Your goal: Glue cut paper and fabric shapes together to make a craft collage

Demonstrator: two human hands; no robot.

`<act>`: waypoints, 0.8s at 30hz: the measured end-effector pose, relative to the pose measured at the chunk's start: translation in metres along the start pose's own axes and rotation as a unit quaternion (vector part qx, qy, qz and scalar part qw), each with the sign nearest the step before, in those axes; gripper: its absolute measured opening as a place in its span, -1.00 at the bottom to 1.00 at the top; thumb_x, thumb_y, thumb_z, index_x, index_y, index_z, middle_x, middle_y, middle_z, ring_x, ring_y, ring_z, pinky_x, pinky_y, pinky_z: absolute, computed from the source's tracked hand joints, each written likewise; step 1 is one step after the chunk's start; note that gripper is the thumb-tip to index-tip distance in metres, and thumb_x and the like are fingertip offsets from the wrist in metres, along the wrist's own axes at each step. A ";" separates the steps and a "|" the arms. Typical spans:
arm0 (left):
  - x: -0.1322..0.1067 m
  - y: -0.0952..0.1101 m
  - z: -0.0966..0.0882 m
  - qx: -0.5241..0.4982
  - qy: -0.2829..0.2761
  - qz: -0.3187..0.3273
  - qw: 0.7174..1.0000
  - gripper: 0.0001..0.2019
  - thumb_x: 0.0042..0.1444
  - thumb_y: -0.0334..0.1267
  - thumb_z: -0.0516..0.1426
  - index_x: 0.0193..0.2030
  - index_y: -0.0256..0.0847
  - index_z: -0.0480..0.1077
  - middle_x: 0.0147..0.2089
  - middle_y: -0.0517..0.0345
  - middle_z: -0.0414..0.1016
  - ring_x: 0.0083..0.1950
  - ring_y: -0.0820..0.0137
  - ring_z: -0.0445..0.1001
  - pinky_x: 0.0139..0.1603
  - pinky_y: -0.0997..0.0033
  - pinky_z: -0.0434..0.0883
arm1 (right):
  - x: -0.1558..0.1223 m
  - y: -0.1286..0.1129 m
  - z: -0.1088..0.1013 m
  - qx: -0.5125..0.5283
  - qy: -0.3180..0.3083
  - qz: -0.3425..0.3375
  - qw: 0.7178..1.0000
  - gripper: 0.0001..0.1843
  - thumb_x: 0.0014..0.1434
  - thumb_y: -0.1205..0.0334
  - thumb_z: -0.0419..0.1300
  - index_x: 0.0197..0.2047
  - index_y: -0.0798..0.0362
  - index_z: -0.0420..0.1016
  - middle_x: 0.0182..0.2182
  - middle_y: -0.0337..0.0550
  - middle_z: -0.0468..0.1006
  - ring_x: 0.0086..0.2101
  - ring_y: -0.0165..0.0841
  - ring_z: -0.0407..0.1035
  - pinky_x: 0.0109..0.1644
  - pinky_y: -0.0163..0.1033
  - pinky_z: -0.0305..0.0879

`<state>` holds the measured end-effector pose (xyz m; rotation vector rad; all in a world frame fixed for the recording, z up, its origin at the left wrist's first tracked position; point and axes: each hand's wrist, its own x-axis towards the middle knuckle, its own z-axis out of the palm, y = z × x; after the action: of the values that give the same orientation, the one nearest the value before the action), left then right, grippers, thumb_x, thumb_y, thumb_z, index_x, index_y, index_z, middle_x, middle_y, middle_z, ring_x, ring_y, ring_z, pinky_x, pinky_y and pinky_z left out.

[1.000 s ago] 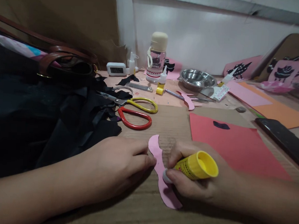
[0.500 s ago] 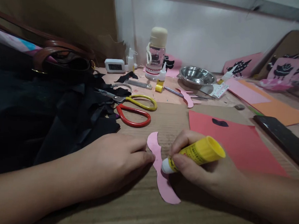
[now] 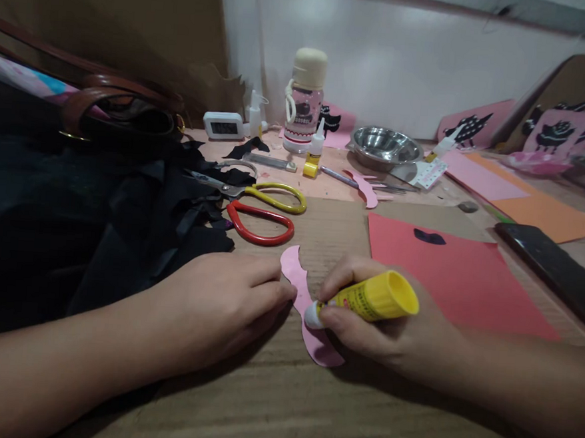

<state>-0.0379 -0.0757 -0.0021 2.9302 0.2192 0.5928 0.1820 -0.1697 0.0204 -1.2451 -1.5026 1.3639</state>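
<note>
A wavy pink paper cutout [image 3: 298, 291] lies flat on the brown cardboard in front of me. My left hand [image 3: 221, 307] rests on its left edge, fingers curled and pressing the paper down. My right hand [image 3: 380, 325] grips a yellow glue stick [image 3: 367, 301] tilted low, its white tip touching the middle of the cutout. A red paper sheet [image 3: 449, 276] with a small black shape [image 3: 429, 237] on it lies just right of my right hand.
Black fabric and a bag with brown straps [image 3: 89, 185] fill the left. Red-and-yellow scissors [image 3: 258, 210], a bottle [image 3: 305, 103], a small glue bottle [image 3: 314, 155], a steel bowl [image 3: 385, 145], a digital clock [image 3: 223, 126], a dark phone [image 3: 554, 270] and pink and orange papers [image 3: 534, 202] lie beyond.
The glue stick's tip has slid up and left along the pink cutout, and the stick has tilted lower. My left hand stays pressed on the paper.
</note>
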 end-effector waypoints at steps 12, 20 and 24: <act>-0.001 0.002 -0.001 -0.002 -0.014 -0.012 1.000 -0.81 0.39 -0.39 0.06 -0.18 -0.25 0.50 -0.28 0.14 0.41 -0.39 0.38 0.31 -0.47 0.37 0.18 | -0.001 -0.008 -0.001 -0.213 -0.056 -0.130 0.967 -0.75 0.14 0.26 0.27 -0.50 0.01 0.31 -0.58 -0.30 0.45 -0.55 -0.47 0.28 -0.47 -0.37 0.20; 0.001 0.003 -0.002 -0.011 -0.018 -0.012 1.000 -0.79 0.40 -0.39 0.04 -0.18 -0.28 0.52 -0.25 0.10 0.45 -0.38 0.37 0.34 -0.47 0.38 0.21 | -0.007 -0.006 -0.003 -0.118 0.050 -0.156 0.980 -0.85 0.27 0.21 0.25 -0.34 -0.03 0.40 -0.53 -0.32 0.52 -0.57 -0.47 0.36 -0.52 -0.38 0.22; 0.001 0.002 -0.003 -0.010 -0.036 -0.020 0.999 -0.76 0.42 -0.36 0.02 -0.19 -0.24 0.51 -0.28 0.11 0.44 -0.37 0.35 0.37 -0.45 0.36 0.23 | 0.002 0.000 -0.003 -0.282 0.035 -0.209 0.936 -0.80 0.23 0.11 0.34 -0.35 0.01 0.49 -0.49 -0.29 0.53 -0.51 -0.44 0.36 -0.42 -0.33 0.23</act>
<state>-0.0383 -0.0767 0.0008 2.9134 0.2610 0.4814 0.1845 -0.1673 0.0207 -1.1829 -2.0464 0.6181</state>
